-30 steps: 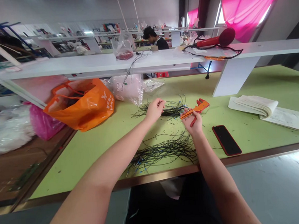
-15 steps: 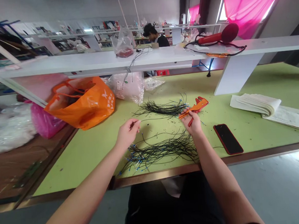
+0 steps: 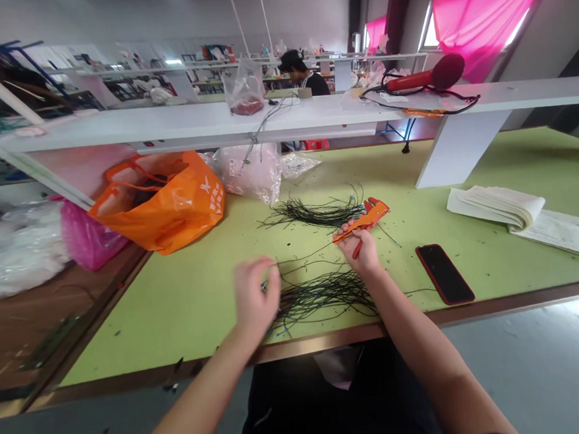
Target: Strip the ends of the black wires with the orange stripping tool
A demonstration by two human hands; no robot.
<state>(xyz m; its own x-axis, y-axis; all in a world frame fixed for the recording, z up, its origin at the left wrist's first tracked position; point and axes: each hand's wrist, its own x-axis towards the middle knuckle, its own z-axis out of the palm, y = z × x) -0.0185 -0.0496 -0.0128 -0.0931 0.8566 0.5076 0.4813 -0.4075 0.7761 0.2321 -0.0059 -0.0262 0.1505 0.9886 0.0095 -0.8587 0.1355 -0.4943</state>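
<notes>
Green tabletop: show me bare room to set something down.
Mostly bare: left, between the orange bag and front edge; rear, between the clear bag and white upright. Crowded: middle, with far wires, near wires, left hand and right hand.

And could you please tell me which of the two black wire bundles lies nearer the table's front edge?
The looser bundle between the left hand and right forearm; the other bundle lies farther back, toward the white shelf.
</notes>
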